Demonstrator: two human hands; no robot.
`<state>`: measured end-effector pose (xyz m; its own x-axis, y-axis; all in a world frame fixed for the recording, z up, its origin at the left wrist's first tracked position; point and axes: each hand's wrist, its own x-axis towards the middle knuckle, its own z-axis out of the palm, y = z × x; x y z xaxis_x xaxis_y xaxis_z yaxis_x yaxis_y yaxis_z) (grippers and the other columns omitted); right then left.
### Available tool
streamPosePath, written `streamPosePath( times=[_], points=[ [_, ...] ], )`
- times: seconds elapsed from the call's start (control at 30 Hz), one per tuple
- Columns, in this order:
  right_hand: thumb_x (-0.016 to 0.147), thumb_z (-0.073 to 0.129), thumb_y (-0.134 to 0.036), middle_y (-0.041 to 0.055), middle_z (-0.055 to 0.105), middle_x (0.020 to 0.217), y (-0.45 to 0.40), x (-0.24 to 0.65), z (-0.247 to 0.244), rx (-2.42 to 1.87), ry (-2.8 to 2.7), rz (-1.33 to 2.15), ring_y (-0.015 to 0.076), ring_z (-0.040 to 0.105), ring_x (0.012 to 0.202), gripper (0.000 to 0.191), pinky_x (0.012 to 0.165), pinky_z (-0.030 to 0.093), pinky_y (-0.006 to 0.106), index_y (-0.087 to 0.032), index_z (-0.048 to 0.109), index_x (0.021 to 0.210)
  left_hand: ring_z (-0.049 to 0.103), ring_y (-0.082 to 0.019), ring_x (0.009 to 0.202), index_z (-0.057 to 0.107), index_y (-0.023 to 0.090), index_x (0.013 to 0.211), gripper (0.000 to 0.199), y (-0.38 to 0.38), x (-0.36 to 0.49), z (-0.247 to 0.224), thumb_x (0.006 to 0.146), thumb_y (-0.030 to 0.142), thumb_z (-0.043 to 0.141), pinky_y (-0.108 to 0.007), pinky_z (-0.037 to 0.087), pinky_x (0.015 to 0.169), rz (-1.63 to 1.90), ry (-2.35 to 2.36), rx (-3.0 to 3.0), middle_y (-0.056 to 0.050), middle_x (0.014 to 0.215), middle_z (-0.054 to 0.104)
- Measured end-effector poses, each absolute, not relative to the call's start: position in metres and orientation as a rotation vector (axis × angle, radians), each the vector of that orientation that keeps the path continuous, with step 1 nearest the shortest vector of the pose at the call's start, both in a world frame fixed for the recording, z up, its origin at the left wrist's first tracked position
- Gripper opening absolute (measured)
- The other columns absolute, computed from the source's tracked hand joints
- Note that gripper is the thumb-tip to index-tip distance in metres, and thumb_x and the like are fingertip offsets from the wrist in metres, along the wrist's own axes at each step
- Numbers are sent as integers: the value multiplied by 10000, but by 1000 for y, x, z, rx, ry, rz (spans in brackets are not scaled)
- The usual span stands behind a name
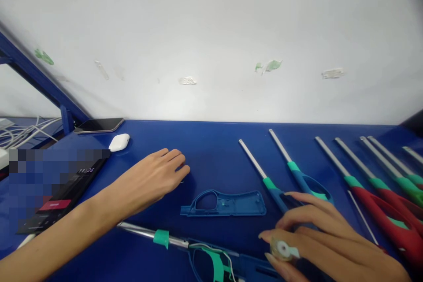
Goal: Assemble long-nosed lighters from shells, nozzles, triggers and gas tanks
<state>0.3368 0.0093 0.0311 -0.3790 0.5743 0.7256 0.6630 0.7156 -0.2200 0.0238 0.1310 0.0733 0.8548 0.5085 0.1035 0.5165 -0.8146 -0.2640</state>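
Note:
My left hand (167, 172) is over the table with its fingers curled; a thin light sliver shows under the fingertips, too small to name. Between thumb and fingers, my right hand (317, 238) holds a small round translucent part (280, 249) with a pale tab. Below my hands lies an opened blue lighter body (251, 266) with a metal tube, a green collar (161, 238), a green trigger piece and a white wire. A loose blue half shell (239, 204) lies just behind it, inner side up. One blue lighter (253, 158) is partly hidden behind my right hand.
Another blue lighter (280, 146) and several red ones (373, 205) lie at the right. At the left are a dark phone (99, 125), a white earphone case (119, 142), a lit screen (71, 187) and white cables (29, 131). A white wall (211, 31) stands behind.

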Motion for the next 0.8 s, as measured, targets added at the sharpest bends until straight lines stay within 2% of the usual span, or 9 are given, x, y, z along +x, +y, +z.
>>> streamPosePath(
  times=[0.1, 0.17, 0.2, 0.27, 0.33, 0.47, 0.6, 0.67, 0.8],
  points=[
    [893, 714, -166, -72, 770, 810, 10, 335, 33, -995, -2034, -94, 156, 736, 767, 161, 997, 586, 368, -272, 704, 1013, 648, -200, 766, 670, 171, 915, 247, 129, 27, 79, 987, 56, 465, -325, 507, 730, -190, -854, -2826, -55, 871, 685],
    [923, 704, -218, -51, 773, 834, 13, 335, 39, -1046, -2036, -100, 172, 749, 792, 83, 1005, 583, 383, -263, 695, 993, 643, -167, 721, 663, 172, 961, 235, 124, 36, 84, 1036, 140, 442, -288, 499, 668, -338, -909, -2891, -37, 858, 689],
    [945, 689, -258, -39, 774, 844, 15, 335, 43, -1070, -2062, -105, 180, 753, 791, 37, 980, 593, 385, -259, 693, 982, 638, -146, 706, 654, 176, 992, 215, 121, 42, 86, 1050, 173, 448, -266, 492, 648, -419, -931, -2923, -24, 867, 692],
    [985, 639, -309, -26, 762, 831, 18, 336, 51, -1119, -2124, -78, 180, 750, 761, 88, 866, 622, 359, -254, 683, 933, 626, -105, 707, 632, 195, 1001, 153, 112, 58, 90, 1053, 195, 488, -222, 488, 650, -575, -952, -2990, 6, 895, 693],
    [989, 596, -263, -29, 715, 769, 21, 336, 58, -1148, -2139, -7, 160, 725, 709, 163, 778, 620, 319, -250, 634, 831, 603, -80, 714, 619, 204, 975, 141, 102, 74, 92, 1042, 156, 504, -192, 489, 676, -715, -944, -3076, 30, 887, 676],
    [940, 560, -191, -30, 620, 665, 20, 332, 61, -1115, -2065, 66, 163, 692, 671, 235, 718, 600, 297, -254, 532, 715, 599, -77, 738, 647, 192, 1022, 146, 85, 94, 84, 1034, 107, 528, -187, 500, 690, -1057, -909, -3269, 10, 941, 675],
    [905, 551, -117, -33, 581, 643, 17, 330, 56, -1092, -2063, 175, 146, 645, 640, 214, 649, 567, 266, -244, 543, 733, 678, -94, 874, 632, 209, 1112, 199, 77, 91, 70, 1039, 70, 510, -182, 534, 790, -1068, -871, -3279, -14, 1053, 690],
    [903, 549, -104, -33, 576, 658, 16, 331, 52, -1062, -2105, 226, 132, 615, 624, 188, 648, 555, 262, -233, 554, 766, 685, -89, 882, 617, 220, 1139, 200, 74, 89, 66, 1049, 81, 504, -171, 534, 803, -1036, -872, -3260, -11, 1080, 686],
    [929, 539, -121, -22, 596, 723, 13, 339, 41, -1030, -2174, 264, 139, 621, 672, 160, 765, 562, 300, -229, 540, 811, 679, -81, 825, 601, 216, 1112, 181, 70, 89, 61, 1057, 90, 483, -160, 532, 774, -964, -870, -3258, 0, 1043, 673]
  ],
)
